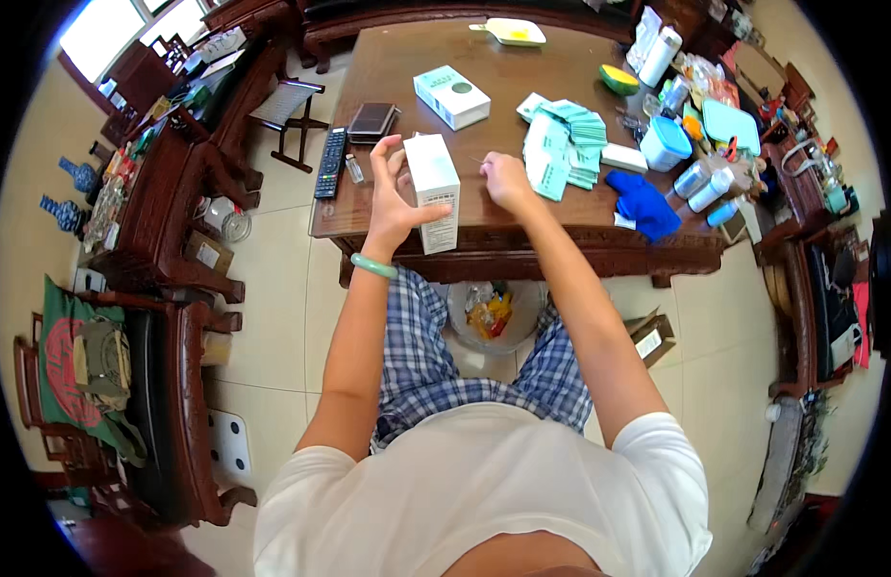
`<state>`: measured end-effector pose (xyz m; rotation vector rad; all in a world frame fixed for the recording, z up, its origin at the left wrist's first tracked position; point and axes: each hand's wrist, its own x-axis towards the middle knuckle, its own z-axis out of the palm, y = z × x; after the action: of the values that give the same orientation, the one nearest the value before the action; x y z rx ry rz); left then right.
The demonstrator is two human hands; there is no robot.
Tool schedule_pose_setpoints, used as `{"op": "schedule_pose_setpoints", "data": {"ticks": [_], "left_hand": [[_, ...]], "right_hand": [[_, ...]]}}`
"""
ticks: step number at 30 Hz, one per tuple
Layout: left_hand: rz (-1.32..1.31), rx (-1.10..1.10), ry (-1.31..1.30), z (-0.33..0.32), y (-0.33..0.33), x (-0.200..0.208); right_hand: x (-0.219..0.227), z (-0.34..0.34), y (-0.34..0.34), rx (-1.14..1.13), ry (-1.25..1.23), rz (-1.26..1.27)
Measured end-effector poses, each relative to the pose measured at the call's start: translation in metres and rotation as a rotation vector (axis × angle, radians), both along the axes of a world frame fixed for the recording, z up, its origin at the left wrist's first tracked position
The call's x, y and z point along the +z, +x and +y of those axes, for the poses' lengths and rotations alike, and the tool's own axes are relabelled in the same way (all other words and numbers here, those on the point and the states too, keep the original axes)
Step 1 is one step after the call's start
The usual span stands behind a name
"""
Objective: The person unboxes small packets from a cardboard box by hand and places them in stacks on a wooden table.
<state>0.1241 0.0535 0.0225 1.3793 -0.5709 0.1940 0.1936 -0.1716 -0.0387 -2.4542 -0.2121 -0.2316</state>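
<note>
My left hand (392, 204) is wrapped round a tall white carton (434, 173), thumb across its near face and fingers on its left side. The carton is at the table's front edge, its near face carrying small print. Just right of it, my right hand (508, 183) is closed over the table, fingers pinched together. Something thin seems to stick out at the fingertips, too small to make out. Flat pale-green packets (561, 144) lie in a loose pile beyond the right hand. A white and green box (452, 96) lies farther back.
On the dark wooden table (407, 58) are a remote control (331, 162), a dark wallet (372, 122), a small clear bottle (354, 169), a blue cloth (643, 205), a cut fruit (618, 80) and a blue-lidded tub (666, 144). Bottles crowd the right. A waste bin (494, 337) stands between my knees.
</note>
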Motion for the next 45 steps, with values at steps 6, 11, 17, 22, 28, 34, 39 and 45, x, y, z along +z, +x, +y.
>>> {"op": "schedule_pose_setpoints", "data": {"ticks": [6, 11, 17, 22, 28, 34, 39, 45], "left_hand": [[0.124, -0.035, -0.116, 0.000, -0.038, 0.004], [0.175, -0.116, -0.094, 0.004, -0.056, -0.004], [0.186, -0.292, 0.086, 0.007, -0.066, 0.000], [0.052, -0.290, 0.326, -0.014, -0.061, 0.012], [-0.047, -0.187, 0.450, -0.043, -0.077, 0.037], [-0.256, -0.066, 0.514, -0.057, -0.081, 0.029], [-0.368, 0.043, 0.544, -0.065, -0.079, 0.020], [-0.227, -0.041, 0.204, -0.072, -0.083, 0.015]], "right_hand": [[-0.010, 0.037, -0.027, -0.238, 0.312, -0.088], [-0.011, 0.019, -0.032, -0.021, -0.040, -0.472], [0.089, 0.014, -0.120, 0.593, 0.546, -0.253], [0.074, 0.007, -0.127, 0.449, 0.714, -0.451], [0.080, -0.011, -0.140, 0.050, 0.908, -0.169], [0.060, -0.019, -0.142, -0.087, 1.211, 0.052], [0.053, -0.004, -0.147, -0.204, 1.572, -0.064], [0.055, 0.007, -0.145, -0.196, 1.894, -0.106]]}}
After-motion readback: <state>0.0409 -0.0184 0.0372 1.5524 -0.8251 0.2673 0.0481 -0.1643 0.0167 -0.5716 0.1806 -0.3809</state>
